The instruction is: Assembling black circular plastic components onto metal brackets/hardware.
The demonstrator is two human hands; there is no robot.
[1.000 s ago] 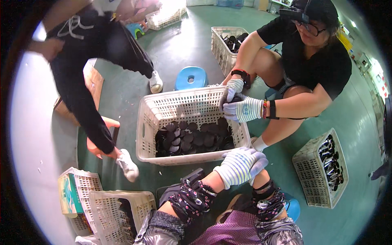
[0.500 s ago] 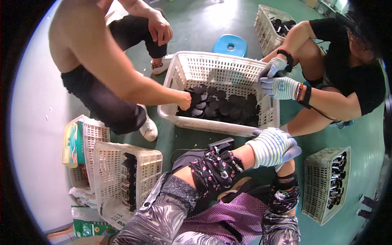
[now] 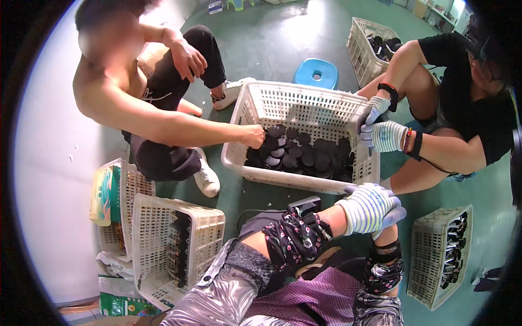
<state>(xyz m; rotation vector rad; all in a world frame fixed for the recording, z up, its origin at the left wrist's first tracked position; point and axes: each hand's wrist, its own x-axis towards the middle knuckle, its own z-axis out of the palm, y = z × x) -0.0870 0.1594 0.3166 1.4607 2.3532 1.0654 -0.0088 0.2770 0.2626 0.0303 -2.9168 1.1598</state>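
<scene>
My left hand point(image 3: 371, 209), in a white glove with blue and yellow stripes, lies across my right hand point(image 3: 376, 235) just outside the near right corner of a white plastic crate point(image 3: 293, 177). The left fingers are curled; whatever they may grip is hidden. Most of my right hand is covered by the left, so its fingers cannot be read. Many flat black discs point(image 3: 308, 157) lie in the crate. At left a co-worker's bare hand point(image 3: 253, 136) reaches in among them. Across the right rim, a co-worker's two gloved hands point(image 3: 383, 135) are held close together.
A crate of black parts point(image 3: 439, 258) stands on the floor at my right, another crate point(image 3: 179, 244) at my left. Behind the middle crate are a blue stool point(image 3: 316, 69) and a further filled crate point(image 3: 363, 51). Co-workers' legs flank the middle crate.
The whole view has shifted, so things appear farther right and lower. More of the left co-worker's upper body shows. My hands stay together by the crate's corner.
</scene>
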